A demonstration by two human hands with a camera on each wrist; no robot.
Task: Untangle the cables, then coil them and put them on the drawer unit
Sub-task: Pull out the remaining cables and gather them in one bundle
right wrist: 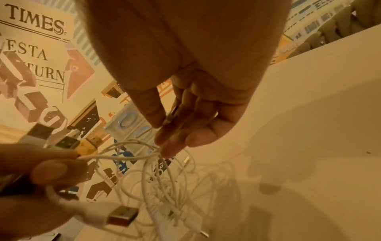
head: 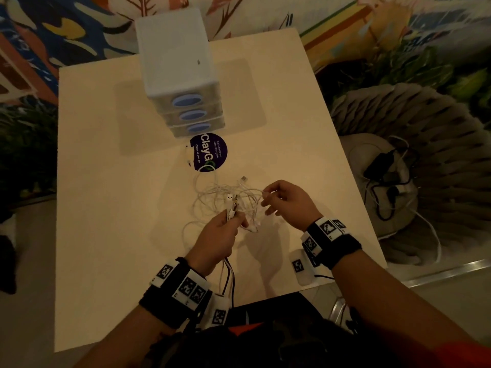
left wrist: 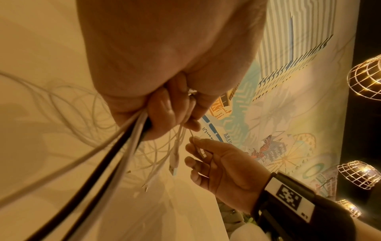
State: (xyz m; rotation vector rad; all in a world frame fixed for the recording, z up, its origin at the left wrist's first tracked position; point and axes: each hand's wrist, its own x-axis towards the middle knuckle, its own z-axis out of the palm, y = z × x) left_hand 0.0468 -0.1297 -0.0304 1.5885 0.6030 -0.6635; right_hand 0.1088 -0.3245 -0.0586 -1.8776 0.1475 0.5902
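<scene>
1. Both wrists wear black bands with square printed markers, nearest the camera, over the surface's (head: 106,208) near edge.
2. Left grip (head: 218,240) is clenched around a bundle of cable ends, USB plugs (right wrist: 68,143) sticking out past the fingers.
3. Right grip (head: 287,205) pinches 1 small connector (right wrist: 172,114) between thumb and fingers.
4. Between and just beyond the hands, the white cables (head: 225,200) lie tangled in loose loops near the middle of the surface.
5. Beyond them sits a round dark sticker (head: 210,152).
6. Farthest, the drawer unit (head: 178,70) stands at the far edge, 3 drawers with blue oval handles.
</scene>
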